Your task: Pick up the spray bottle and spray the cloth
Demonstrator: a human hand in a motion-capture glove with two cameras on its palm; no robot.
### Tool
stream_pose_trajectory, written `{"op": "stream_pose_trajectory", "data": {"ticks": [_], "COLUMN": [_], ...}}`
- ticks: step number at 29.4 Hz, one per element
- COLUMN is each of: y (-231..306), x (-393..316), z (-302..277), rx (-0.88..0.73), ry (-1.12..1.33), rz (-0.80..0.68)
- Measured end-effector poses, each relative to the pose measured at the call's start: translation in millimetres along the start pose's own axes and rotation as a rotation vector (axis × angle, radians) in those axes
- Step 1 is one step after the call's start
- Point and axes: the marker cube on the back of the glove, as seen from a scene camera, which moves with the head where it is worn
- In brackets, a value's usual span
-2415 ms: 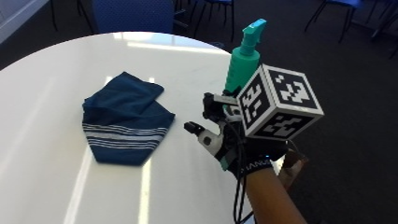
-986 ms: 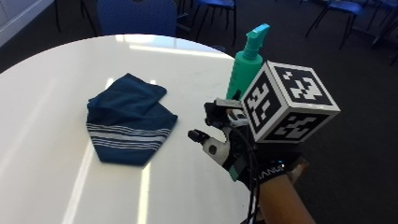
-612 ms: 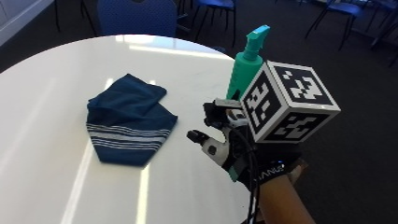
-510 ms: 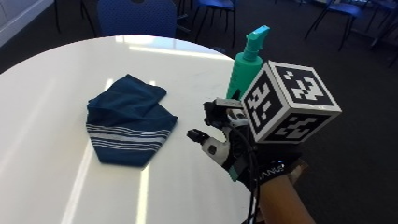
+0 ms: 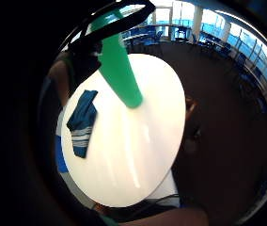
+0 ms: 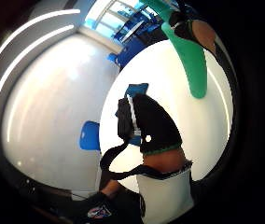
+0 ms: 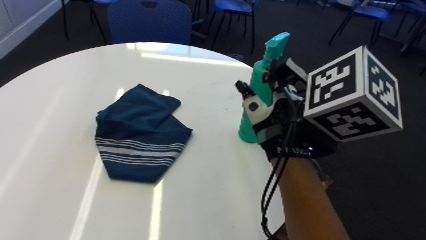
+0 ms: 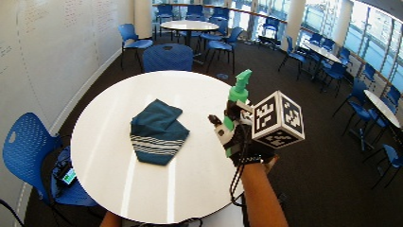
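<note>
A green spray bottle (image 7: 263,70) stands upright near the right edge of the round white table (image 7: 53,100). Its base looks to be touching the tabletop. My gloved right hand (image 7: 283,132) is wrapped round the bottle's body from the right, with the thumb across its front. The palm views show the bottle (image 5: 119,70) close against the palm, and a fingertip lies on its upper part (image 6: 191,60). A folded dark blue cloth (image 7: 140,135) with white stripes lies flat on the table left of the bottle, apart from it. The wide view shows the same layout: bottle (image 8: 238,92), hand (image 8: 242,137), cloth (image 8: 154,130).
The table edge runs just right of the bottle and under my forearm. A blue chair (image 7: 150,20) stands behind the table and another (image 8: 25,142) at its left. More tables and chairs fill the room behind.
The hand has moved up from in front of the bottle's base and closed round the bottle. The cloth has not moved.
</note>
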Motion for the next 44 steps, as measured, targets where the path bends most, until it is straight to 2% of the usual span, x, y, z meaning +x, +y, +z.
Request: {"op": "stream_pose_trajectory", "data": {"ticks": [4,11,18,32,44], "y": [-20,-39,-55,-84,-112], "x": [7,16,24,39,35], "z": [-2,7,19,36,36], "rx": [0.032,0.101,0.076,0.065,0.179], "ry": [-0.062,-0.158,-0.356,-0.446,-0.529], "rz": [0.082,0.138,0.196,0.303,0.358]}}
